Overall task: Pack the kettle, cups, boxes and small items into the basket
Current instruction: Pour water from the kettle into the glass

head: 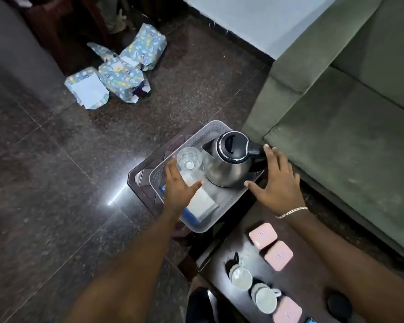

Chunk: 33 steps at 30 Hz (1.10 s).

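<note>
A grey perforated basket (197, 136) sits on a small dark stool. Inside it stand a steel kettle (226, 166) with a black lid and handle, a clear drinking glass (189, 159) and a white and blue box (202, 202). My left hand (177, 185) is around the near side of the glass, fingers and thumb spread. My right hand (275, 180) hovers open just right of the kettle, fingertips near its handle. On the dark table below lie three pink boxes (262, 236) (278, 255) (287, 311) and two white cups (241, 277) (265, 299).
A green sofa (348, 113) runs along the right, close to the basket. Wrapped parcels (117, 73) lie on the dark polished floor at the upper left. A round black object (339, 305) sits on the table near the cups. A grey seat (14, 47) fills the left edge.
</note>
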### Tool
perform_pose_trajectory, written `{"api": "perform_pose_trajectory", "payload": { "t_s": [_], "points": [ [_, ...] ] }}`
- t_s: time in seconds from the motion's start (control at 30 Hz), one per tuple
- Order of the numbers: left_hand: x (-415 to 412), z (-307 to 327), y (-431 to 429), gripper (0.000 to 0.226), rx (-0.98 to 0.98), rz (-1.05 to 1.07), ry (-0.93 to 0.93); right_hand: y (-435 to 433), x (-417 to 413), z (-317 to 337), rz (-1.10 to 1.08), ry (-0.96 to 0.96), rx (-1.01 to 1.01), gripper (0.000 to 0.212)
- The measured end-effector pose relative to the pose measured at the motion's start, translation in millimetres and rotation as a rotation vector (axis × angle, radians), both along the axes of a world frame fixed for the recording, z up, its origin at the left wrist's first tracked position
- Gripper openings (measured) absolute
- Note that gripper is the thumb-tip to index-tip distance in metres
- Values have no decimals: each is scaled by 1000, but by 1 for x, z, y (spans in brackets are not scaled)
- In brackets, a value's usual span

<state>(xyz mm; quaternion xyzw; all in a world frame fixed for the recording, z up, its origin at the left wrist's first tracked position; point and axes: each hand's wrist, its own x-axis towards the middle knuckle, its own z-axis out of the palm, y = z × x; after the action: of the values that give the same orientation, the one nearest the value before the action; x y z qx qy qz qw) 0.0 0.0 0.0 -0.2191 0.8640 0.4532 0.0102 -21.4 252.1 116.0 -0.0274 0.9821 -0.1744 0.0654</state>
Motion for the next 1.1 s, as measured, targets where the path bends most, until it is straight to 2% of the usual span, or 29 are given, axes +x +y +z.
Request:
{"api": "perform_pose_trajectory", "payload": {
  "t_s": [0.1, 0.17, 0.3, 0.37, 0.47, 0.57, 0.83, 1.03, 1.1],
  "points": [
    [-17, -23, 0, 106, 83, 45, 45, 4, -25, -15, 5, -7, -82, 103],
    [-26, -34, 0, 97, 122, 75, 77, 15, -44, -24, 29, -66, -155, 93],
    [-35, -50, -3, 84, 187, 97, 162, 26, -85, -30, 82, -233, -251, 42],
    [-39, -57, -4, 81, 180, 104, 181, 28, -104, -28, 138, -381, -331, 32],
    [-39, -65, -3, 81, 173, 115, 192, 31, -122, -30, 226, -550, -369, 28],
    [-38, -68, -4, 82, 167, 111, 190, 32, -131, -36, 237, -587, -314, 23],
    [-33, -56, -5, 81, 158, 96, 206, 24, -113, -42, 164, -483, -464, 17],
    [-28, -22, -9, 83, 102, 57, 215, 32, -96, -8, 187, -440, -501, 18],
    [-27, -5, -8, 82, 96, 28, 247, 44, -89, 12, 185, -408, -466, 24]
  ]
}}
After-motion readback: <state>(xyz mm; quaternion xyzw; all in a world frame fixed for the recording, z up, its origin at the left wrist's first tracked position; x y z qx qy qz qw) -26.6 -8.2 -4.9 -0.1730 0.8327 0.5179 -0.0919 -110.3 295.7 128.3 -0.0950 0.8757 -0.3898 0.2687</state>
